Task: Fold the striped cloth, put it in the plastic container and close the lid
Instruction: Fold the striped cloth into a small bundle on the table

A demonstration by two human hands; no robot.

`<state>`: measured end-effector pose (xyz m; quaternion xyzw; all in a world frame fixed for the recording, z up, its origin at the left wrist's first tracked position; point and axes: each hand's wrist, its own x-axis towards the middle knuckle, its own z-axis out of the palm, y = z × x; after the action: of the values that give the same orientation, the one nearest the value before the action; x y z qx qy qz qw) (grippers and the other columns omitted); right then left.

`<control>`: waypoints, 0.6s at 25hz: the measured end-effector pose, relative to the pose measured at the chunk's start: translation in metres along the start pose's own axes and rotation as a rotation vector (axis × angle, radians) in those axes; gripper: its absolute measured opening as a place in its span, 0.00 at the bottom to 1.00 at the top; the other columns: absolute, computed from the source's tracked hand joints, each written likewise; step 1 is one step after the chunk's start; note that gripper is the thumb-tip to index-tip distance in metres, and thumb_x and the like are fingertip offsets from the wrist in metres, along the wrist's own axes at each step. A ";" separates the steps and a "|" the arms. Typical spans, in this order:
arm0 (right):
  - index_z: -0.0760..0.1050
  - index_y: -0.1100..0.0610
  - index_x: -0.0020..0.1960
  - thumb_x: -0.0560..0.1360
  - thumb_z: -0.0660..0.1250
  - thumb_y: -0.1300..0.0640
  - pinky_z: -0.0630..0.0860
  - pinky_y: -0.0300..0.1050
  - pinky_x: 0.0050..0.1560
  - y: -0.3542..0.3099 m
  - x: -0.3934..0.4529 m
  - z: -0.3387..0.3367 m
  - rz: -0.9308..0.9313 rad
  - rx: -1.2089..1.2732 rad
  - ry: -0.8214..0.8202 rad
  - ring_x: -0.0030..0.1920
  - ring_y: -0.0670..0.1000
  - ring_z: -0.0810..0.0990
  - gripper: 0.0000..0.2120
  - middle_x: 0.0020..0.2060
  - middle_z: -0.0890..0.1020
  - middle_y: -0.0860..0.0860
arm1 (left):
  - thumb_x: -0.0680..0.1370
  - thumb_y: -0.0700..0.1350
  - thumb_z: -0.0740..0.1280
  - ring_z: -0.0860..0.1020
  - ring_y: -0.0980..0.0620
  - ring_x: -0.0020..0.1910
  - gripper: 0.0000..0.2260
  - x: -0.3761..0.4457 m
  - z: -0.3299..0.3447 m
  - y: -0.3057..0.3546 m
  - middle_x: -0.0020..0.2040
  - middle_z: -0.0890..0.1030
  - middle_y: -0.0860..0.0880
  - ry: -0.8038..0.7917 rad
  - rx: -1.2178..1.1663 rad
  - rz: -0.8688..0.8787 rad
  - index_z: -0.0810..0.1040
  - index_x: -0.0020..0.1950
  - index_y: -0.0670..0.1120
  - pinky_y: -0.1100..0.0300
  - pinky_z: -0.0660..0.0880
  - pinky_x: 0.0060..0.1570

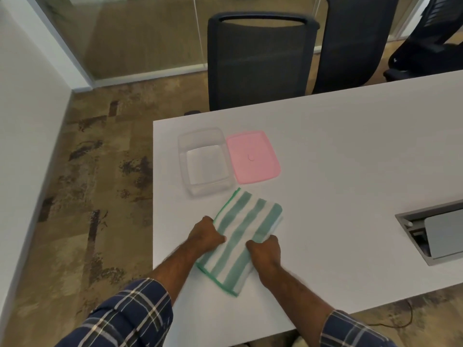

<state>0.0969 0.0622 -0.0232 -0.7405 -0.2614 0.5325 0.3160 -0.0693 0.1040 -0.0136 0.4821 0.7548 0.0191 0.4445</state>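
The green-and-white striped cloth (241, 236) lies folded into a long strip on the white table (350, 159), running diagonally toward me. My left hand (206, 235) grips its left edge near the middle. My right hand (265, 251) grips the right edge opposite. Beyond the cloth stands the clear plastic container (204, 161), open and empty. Its pink lid (253, 156) lies flat on the table, touching the container's right side.
A grey cable hatch (433, 231) is set into the table at the right. Two black office chairs (258, 61) stand behind the table's far edge. The table's left edge runs close to the container, with patterned carpet below.
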 end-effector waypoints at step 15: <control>0.74 0.49 0.57 0.72 0.65 0.65 0.72 0.24 0.38 -0.181 0.003 0.016 -0.713 -0.127 -0.148 0.43 0.36 0.79 0.18 0.45 0.80 0.39 | 0.77 0.45 0.67 0.81 0.55 0.51 0.16 -0.034 -0.117 0.068 0.54 0.81 0.56 0.111 -0.710 0.313 0.71 0.63 0.56 0.60 0.77 0.46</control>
<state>0.0733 0.1874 0.1063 -0.5806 -0.5578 0.4234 0.4154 -0.0969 0.1621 0.1107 0.4057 0.6414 0.3726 0.5340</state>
